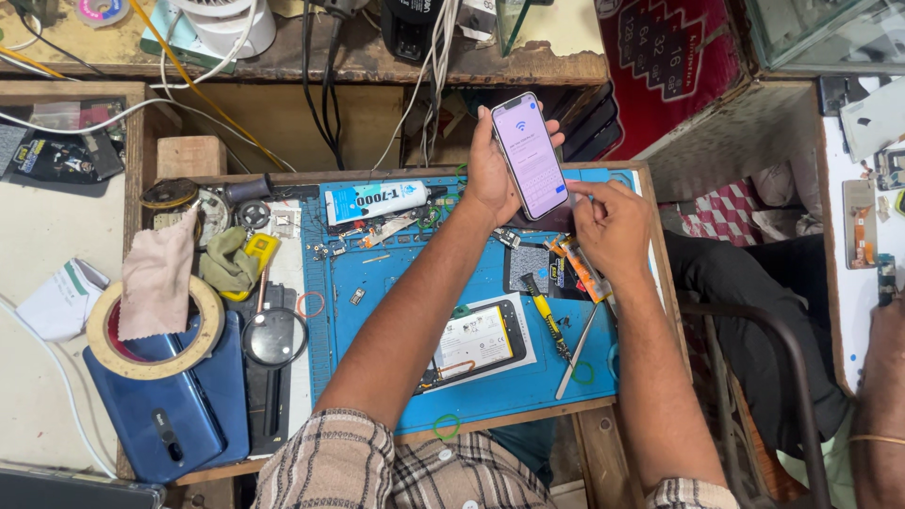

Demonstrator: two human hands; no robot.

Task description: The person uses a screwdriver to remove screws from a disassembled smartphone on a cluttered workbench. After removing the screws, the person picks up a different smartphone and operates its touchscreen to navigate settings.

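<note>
My left hand point(490, 174) holds a smartphone point(530, 155) upright above the far edge of a blue work mat point(396, 273). Its screen is lit pale lilac. My right hand point(613, 226) is at the phone's lower right corner, with the index fingertip touching the screen's edge. An opened phone point(476, 344) with its insides showing lies on the mat under my left forearm. A yellow-handled screwdriver point(545, 325) and tweezers point(577, 351) lie on the mat below my right hand.
A glue tube point(377, 200) lies at the mat's far edge. Left of the mat are a magnifier point(274, 337), a tape roll point(156, 330) with a pink cloth point(158, 278), and blue phones point(165, 405). Cables hang behind. Another person's arm point(881, 396) shows at the right.
</note>
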